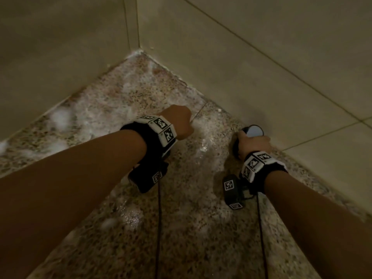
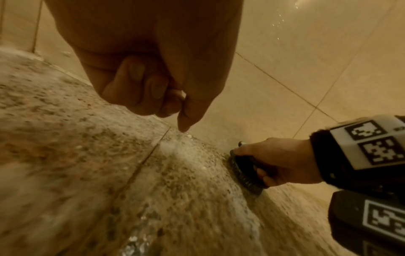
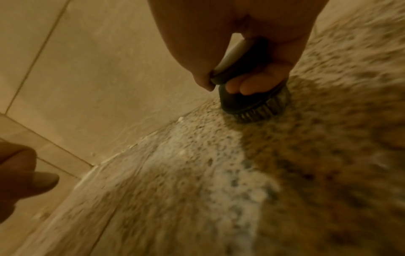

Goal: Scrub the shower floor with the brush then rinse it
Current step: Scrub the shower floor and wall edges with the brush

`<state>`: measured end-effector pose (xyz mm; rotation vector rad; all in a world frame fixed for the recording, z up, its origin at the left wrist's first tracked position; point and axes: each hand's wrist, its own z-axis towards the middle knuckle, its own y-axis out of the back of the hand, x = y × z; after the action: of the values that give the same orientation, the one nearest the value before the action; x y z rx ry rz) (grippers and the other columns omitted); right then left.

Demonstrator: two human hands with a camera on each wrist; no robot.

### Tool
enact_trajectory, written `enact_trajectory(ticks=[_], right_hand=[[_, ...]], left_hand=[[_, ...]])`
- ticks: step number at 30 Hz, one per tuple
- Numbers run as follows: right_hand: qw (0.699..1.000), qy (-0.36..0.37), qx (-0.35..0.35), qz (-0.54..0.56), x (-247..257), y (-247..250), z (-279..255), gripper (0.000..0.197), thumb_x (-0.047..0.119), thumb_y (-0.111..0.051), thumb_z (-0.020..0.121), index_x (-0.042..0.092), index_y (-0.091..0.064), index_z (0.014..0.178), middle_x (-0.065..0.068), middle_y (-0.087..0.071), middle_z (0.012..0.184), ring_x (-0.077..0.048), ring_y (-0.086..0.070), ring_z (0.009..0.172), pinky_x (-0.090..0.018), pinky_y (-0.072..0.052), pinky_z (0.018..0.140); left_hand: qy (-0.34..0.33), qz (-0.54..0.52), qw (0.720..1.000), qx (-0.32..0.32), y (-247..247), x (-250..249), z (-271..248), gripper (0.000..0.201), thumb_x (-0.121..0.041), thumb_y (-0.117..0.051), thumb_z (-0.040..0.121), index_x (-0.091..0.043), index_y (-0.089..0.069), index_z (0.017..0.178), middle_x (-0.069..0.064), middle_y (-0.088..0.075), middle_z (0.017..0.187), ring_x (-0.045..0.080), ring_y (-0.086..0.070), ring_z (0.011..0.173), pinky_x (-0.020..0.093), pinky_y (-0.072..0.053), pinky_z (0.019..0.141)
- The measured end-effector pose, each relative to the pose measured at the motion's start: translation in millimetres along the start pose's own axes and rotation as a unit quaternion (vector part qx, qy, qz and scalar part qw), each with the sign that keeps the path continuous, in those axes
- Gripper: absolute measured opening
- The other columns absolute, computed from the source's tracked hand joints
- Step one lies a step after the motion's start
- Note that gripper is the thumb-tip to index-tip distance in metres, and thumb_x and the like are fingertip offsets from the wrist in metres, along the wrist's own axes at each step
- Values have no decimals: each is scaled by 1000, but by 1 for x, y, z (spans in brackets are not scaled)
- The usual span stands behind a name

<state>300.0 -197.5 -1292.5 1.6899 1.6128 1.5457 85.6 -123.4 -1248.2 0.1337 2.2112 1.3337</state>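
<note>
The round black scrub brush is gripped by the right hand, bristles pressed onto the soapy speckled shower floor beside the tiled wall; the left hand is held fisted, empty.

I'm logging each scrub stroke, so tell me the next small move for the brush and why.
Probably sweep the brush away from the wall toward the suds in the corner. The right hand grips it with bristles down on the speckled floor right at the wall's foot, and foam covers the corner area ahead. The left hand is curled, holding nothing.
</note>
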Motion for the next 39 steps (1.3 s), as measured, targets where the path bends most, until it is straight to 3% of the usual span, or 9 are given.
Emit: enact_trajectory(ticks=[4, 13, 17, 19, 21, 24, 29, 33, 39], right_hand=[[999, 45, 13, 25, 40, -32, -2, 81, 54, -62, 85, 1, -33, 140, -19, -52, 131, -38, -62, 104, -48, -53, 88], [970, 211, 109, -58, 148, -123, -45, 80, 52, -58, 87, 7, -28, 147, -14, -51, 136, -34, -54, 118, -38, -47, 87], [907, 344, 214, -111, 177, -174, -126, 59, 51, -59, 88, 13, -43, 131, -13, -59, 106, -23, -61, 81, -28, -49, 61], [865, 400, 272, -135, 179, -196, -169, 37, 42, -53, 95, 13, -50, 118, -11, -56, 94, -19, -56, 71, -30, -48, 62], [830, 423, 340, -128, 173, -203, -203, 40, 37, -54, 96, 9, -49, 124, -7, -59, 99, -21, -58, 79, -34, -46, 70], [801, 427, 383, -170, 166, -189, -218, 85, 45, -62, 90, 8, -17, 152, -14, -45, 141, -34, -53, 118, -35, -44, 79], [872, 356, 327, -78, 146, -148, -197, 86, 48, -63, 88, 11, -18, 151, -7, -56, 114, -24, -59, 83, -31, -48, 61], [909, 324, 250, -77, 113, -107, -159, 79, 49, -64, 86, 10, -31, 146, -10, -57, 126, -30, -59, 101, -32, -47, 71], [971, 154, 177, -50, 59, -25, -89, 78, 51, -66, 83, 12, -34, 142, -12, -58, 112, -27, -62, 77, -37, -58, 66]], left_hand=[[-7, -13, 1000, -26, 14, 18, 0, 26, -24, -53, 93, -2, -58, 80, 16, -47, 70, 38, -57, 91, 40, -46, 73], [70, -65, 993, -76, 31, 103, -1, 34, -18, -50, 90, -12, -33, 61, 5, -33, 58, 18, -33, 52, 26, -24, 49], [137, -38, 987, -75, 47, 138, -32, 33, -26, -53, 86, -11, -41, 59, 9, -43, 62, 24, -42, 60, 29, -29, 54], [155, -24, 985, -77, 56, 158, -54, 34, -35, -50, 79, -15, -40, 54, 13, -45, 62, 28, -43, 62, 29, -29, 58], [188, -2, 979, -73, 65, 176, -78, 34, -28, -57, 80, -9, -43, 56, 17, -46, 63, 30, -43, 61, 30, -29, 58], [242, 24, 968, -68, 71, 194, -105, 22, -8, -61, 79, 1, -47, 64, 29, -47, 70, 40, -50, 67, 31, -27, 57], [227, 52, 971, -52, 61, 183, -117, 16, -13, -62, 79, -6, -53, 68, 16, -53, 72, 28, -48, 69, 31, -38, 63], [173, 83, 980, -45, 62, 151, -106, 14, -13, -61, 80, 1, -63, 82, 20, -60, 81, 31, -55, 76, 28, -39, 63], [106, 41, 993, -25, 62, 82, -67, 19, -9, -53, 84, -7, -49, 65, 13, -40, 67, 24, -43, 58, 29, -37, 59]])
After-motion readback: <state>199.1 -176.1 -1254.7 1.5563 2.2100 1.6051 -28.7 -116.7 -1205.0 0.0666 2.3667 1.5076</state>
